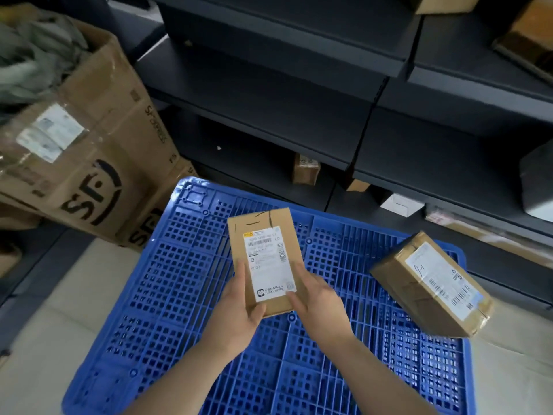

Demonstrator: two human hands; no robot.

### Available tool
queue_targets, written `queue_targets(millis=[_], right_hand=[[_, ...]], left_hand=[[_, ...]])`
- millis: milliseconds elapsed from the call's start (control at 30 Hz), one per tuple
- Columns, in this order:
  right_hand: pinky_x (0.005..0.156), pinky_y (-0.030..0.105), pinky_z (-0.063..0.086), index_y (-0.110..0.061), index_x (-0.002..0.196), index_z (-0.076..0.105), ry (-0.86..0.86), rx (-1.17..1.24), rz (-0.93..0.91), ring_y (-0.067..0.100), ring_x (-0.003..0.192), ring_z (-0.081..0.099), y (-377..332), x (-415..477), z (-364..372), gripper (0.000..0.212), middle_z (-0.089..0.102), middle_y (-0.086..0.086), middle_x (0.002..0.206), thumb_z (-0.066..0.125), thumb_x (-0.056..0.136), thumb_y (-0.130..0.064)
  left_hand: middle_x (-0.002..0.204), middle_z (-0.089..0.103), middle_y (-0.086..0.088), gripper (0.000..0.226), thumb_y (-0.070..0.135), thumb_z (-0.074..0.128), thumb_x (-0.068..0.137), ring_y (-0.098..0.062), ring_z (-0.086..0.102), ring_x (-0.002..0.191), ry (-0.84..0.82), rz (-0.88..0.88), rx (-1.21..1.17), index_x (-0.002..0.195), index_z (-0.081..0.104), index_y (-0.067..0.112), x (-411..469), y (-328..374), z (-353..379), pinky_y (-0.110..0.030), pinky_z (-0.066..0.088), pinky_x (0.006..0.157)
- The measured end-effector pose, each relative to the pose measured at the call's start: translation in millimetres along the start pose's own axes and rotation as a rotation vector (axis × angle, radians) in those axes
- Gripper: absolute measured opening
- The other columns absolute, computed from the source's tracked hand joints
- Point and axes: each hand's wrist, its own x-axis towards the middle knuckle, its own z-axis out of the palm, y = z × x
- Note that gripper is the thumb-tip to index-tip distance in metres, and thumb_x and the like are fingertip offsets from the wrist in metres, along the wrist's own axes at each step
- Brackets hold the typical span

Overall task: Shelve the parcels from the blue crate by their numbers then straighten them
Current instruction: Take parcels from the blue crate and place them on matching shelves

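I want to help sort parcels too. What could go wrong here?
The parcel is held only at its near end by the left hand and right hand, so it might slip and drop onto the crate. The second parcel lies tilted at the crate's right edge and may slide off.

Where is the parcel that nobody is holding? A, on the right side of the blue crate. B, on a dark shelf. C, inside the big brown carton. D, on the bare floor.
A: the loose parcel lies tilted on the right side of the blue crate, while the left hand and right hand both grip the held parcel above the crate's middle.
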Motion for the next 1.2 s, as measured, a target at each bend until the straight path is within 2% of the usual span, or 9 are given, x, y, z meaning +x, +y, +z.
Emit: queue_targets(millis=[200, 267, 467, 600, 733, 867, 967, 1100, 1200], right_hand=[[0.076, 0.017, 0.044, -0.038, 0.146, 0.022, 0.013, -0.063, -0.109, 0.006, 0.1, 0.053, -61.7, -43.2, -26.7, 0.058, 0.05, -0.006, 0.129, 0.05, 0.096, -0.032], [0.078, 0.018, 0.044, -0.038, 0.146, 0.022, 0.006, -0.078, -0.161, 0.007, 0.103, 0.052, -88.9, -56.0, -36.2, 0.057, 0.05, -0.006, 0.129, 0.049, 0.096, -0.033], [0.075, 0.016, 0.043, -0.041, 0.144, 0.027, -0.039, -0.125, -0.334, 0.0, 0.094, 0.048, -182.9, -92.4, -49.3, 0.054, 0.051, -0.011, 0.122, 0.05, 0.095, -0.036], [0.072, 0.014, 0.041, -0.048, 0.137, 0.034, -0.082, -0.141, -0.482, -0.002, 0.091, 0.049, -251.3, -112.0, -39.7, 0.049, 0.055, -0.015, 0.116, 0.052, 0.094, -0.037], [0.08, 0.026, 0.049, -0.047, 0.137, 0.037, -0.12, -0.172, -0.595, 0.004, 0.098, 0.055, -323.7, -126.9, -10.0, 0.049, 0.06, -0.011, 0.114, 0.054, 0.092, -0.038], [0.066, 0.02, 0.047, -0.048, 0.134, 0.041, -0.147, -0.177, -0.705, 0.001, 0.084, 0.054, -399.5, -137.5, 32.1, 0.046, 0.061, -0.014, 0.104, 0.054, 0.091, -0.041], [0.065, 0.025, 0.047, -0.045, 0.133, 0.045, -0.163, -0.186, -0.762, 0.004, 0.079, 0.053, -459.1, -143.4, 68.7, 0.044, 0.061, -0.012, 0.098, 0.055, 0.09, -0.038], [0.059, 0.024, 0.041, -0.045, 0.131, 0.047, -0.185, -0.185, -0.806, 0.004, 0.064, 0.047, -535.0, -147.9, 121.7, 0.043, 0.05, -0.016, 0.069, 0.055, 0.09, -0.036], [0.056, 0.017, 0.039, -0.044, 0.132, 0.047, -0.184, -0.177, -0.825, 0.001, 0.06, 0.047, -583.8, -150.2, 161.5, 0.043, 0.045, -0.019, 0.064, 0.055, 0.09, -0.035]], left_hand=[[0.148, 0.029, 0.012, 0.095, 0.026, 0.062, 0.091, 0.002, 0.031, 0.127, 0.135, 0.026, -0.075, 0.146, -0.015, 0.038, -69.9, 23.8, -44.9, -0.019, 0.029, 0.102], [0.149, 0.031, 0.013, 0.095, 0.028, 0.064, 0.089, 0.0, 0.034, 0.128, 0.214, 0.013, -0.128, 0.147, -0.01, 0.04, -93.8, 27.1, -63.1, -0.023, 0.033, 0.103], [0.137, 0.044, 0.021, 0.094, 0.038, 0.071, 0.081, -0.003, 0.049, 0.119, 0.438, -0.05, -0.237, 0.147, 0.005, 0.049, -170.0, 27.9, -128.8, -0.033, 0.047, 0.097], [0.13, 0.049, 0.025, 0.092, 0.048, 0.07, 0.075, -0.001, 0.055, 0.109, 0.574, -0.093, -0.259, 0.143, 0.008, 0.055, -218.8, 12.6, -178.2, -0.03, 0.051, 0.087], [0.125, 0.053, 0.027, 0.094, 0.05, 0.071, 0.072, -0.001, 0.058, 0.105, 0.711, -0.114, -0.264, 0.139, 0.006, 0.06, -265.7, -13.6, -232.5, -0.031, 0.053, 0.084], [0.132, 0.051, 0.022, 0.089, 0.05, 0.069, 0.074, -0.002, 0.056, 0.11, 0.832, -0.148, -0.236, 0.145, 0.014, 0.048, -307.6, -50.9, -291.3, -0.031, 0.051, 0.088], [0.135, 0.05, 0.021, 0.09, 0.054, 0.068, 0.072, -0.002, 0.054, 0.114, 0.881, -0.17, -0.258, 0.146, 0.017, 0.045, -333.7, -89.4, -337.5, -0.032, 0.05, 0.092], [0.134, 0.049, 0.022, 0.087, 0.048, 0.068, 0.079, -0.002, 0.053, 0.114, 0.9, -0.183, -0.26, 0.147, 0.014, 0.045, -366.6, -140.1, -402.2, -0.028, 0.048, 0.093], [0.132, 0.049, 0.023, 0.083, 0.043, 0.067, 0.083, -0.001, 0.053, 0.111, 0.885, -0.167, -0.275, 0.147, 0.013, 0.046, -386.1, -174.8, -448.6, -0.025, 0.049, 0.09]])
